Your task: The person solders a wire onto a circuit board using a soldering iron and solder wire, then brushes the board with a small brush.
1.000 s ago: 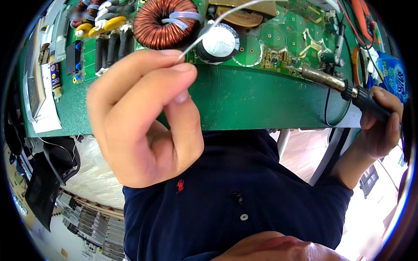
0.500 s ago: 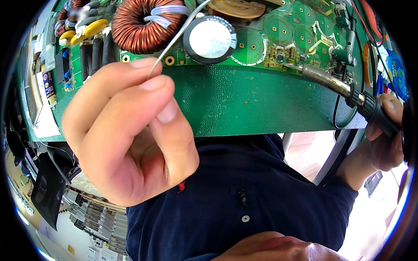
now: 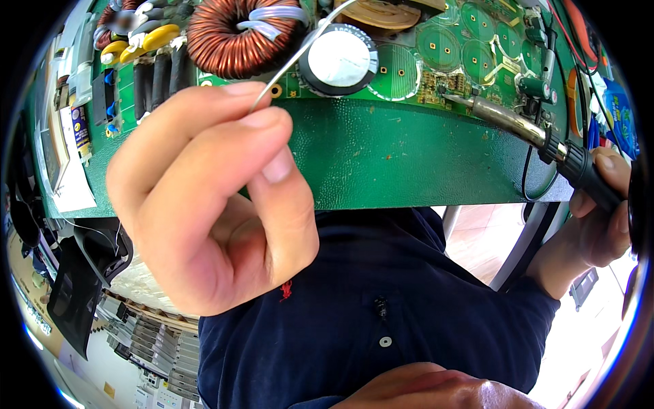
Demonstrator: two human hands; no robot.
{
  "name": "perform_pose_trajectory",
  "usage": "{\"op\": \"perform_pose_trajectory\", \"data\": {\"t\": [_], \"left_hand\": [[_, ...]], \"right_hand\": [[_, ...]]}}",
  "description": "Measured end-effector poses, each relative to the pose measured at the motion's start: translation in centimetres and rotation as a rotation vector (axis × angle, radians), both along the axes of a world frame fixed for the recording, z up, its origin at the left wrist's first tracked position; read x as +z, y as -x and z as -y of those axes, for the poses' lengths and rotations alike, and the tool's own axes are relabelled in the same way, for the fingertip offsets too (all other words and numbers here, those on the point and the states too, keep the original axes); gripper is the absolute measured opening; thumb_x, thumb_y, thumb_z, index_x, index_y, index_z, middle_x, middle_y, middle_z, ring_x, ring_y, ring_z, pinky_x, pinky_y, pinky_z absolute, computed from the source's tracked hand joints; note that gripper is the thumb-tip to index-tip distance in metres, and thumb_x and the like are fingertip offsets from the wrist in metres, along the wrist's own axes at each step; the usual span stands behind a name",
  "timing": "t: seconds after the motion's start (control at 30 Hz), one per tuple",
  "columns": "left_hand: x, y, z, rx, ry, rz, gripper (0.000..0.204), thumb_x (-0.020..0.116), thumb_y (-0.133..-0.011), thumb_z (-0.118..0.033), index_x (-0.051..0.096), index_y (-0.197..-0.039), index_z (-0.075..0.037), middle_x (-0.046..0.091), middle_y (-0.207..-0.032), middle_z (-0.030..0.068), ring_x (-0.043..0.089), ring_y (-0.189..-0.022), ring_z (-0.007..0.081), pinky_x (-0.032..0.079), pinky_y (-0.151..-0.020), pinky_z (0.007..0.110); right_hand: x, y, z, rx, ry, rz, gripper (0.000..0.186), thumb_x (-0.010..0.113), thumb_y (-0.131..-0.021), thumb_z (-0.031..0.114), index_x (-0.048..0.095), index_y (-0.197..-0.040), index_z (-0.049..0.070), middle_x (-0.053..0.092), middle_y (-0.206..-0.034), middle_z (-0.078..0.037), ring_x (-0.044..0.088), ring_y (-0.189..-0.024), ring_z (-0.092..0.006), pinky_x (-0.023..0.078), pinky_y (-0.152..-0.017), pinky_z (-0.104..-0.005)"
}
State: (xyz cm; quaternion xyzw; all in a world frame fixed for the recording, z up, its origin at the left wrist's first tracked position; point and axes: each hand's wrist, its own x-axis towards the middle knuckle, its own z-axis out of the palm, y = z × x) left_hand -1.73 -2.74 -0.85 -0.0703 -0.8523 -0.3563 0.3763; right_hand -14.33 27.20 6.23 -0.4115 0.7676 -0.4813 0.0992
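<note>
My left hand (image 3: 204,198) is closed in a pinch on a thin silvery solder wire (image 3: 294,58), which runs up and to the right past the top edge of the view. Wrapped round the black handle of a soldering iron (image 3: 521,127), my right hand (image 3: 605,204) is at the far right. The iron's tip points left, over or close to the front edge of a green circuit board (image 3: 436,112); whether it touches cannot be told. On the board behind the wire are a copper-wound toroid coil (image 3: 214,44) and a round capacitor with a white top (image 3: 338,60).
The board lies on a green table mat (image 3: 368,160). Yellow disc parts (image 3: 158,35) and dark sleeved parts (image 3: 160,75) crowd its left side. A black cable (image 3: 526,180) loops near the right edge. A blue package (image 3: 621,116) is at far right.
My left hand has shifted slightly right and up with the solder wire. The board appears a little shifted in view. My right hand and the soldering iron have barely moved.
</note>
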Motion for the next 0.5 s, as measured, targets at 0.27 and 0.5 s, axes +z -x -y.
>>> {"op": "perform_pose_trajectory", "data": {"t": [0.27,0.5], "left_hand": [[0.0,0.0,0.4,-0.043,0.034,-0.004,0.016,0.056,-0.085,0.007,0.054,-0.101,0.007,0.058,-0.100,0.0221,0.062,-0.088,0.0228,0.051,-0.081,0.028],[0.0,0.0,0.5,-0.049,0.024,0.002,0.016,0.056,-0.085,0.006,0.054,-0.101,0.007,0.058,-0.101,0.0219,0.062,-0.088,0.0226,0.051,-0.082,0.027]], "right_hand": [[-0.1,0.2,-0.6,0.008,0.023,-0.013,0.052,0.032,-0.096,0.034,0.054,-0.116,-0.009,0.047,-0.054,-0.002,0.046,-0.050,-0.0113,0.041,-0.065,-0.0298],[0.3,0.5,-1.1,-0.021,0.005,-0.044,0.054,0.032,-0.096,0.036,0.054,-0.115,-0.009,0.045,-0.052,-0.002,0.045,-0.047,-0.0108,0.041,-0.065,-0.0316]]}}
